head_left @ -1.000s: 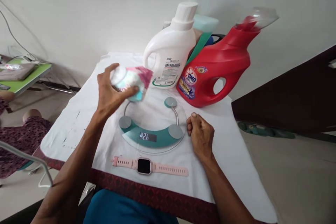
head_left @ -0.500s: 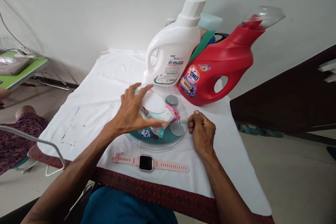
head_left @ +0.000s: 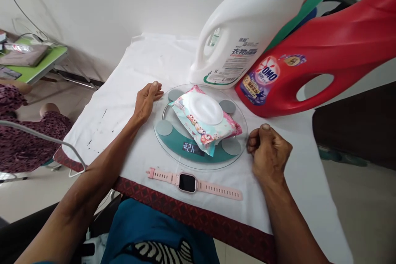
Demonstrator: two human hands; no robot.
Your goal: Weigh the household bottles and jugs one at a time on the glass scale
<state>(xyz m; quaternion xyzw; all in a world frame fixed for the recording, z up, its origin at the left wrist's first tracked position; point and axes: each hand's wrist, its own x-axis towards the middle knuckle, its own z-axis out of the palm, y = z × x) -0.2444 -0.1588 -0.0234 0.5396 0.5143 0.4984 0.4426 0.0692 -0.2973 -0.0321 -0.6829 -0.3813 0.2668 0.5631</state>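
Observation:
A pack of wet wipes with a white oval lid lies aslant on a round glass scale. The scale's lit display shows beside the pack's near corner. My left hand rests on the cloth at the scale's left edge, its fingers curled in and the thumb on top, with nothing in it. At the right edge, my right hand is closed in a loose fist and holds nothing that I can see. A pink smartwatch lies stretched out in front of the scale.
Behind the scale stand a white detergent bottle and a red OMO bottle, close together. A white cloth covers the table. On the left are a green table and a seated person in patterned clothing.
My left hand has let go of the wipes pack and drawn back to the scale's left edge, its fingers curling in. My right hand stays closed. The view has shifted closer.

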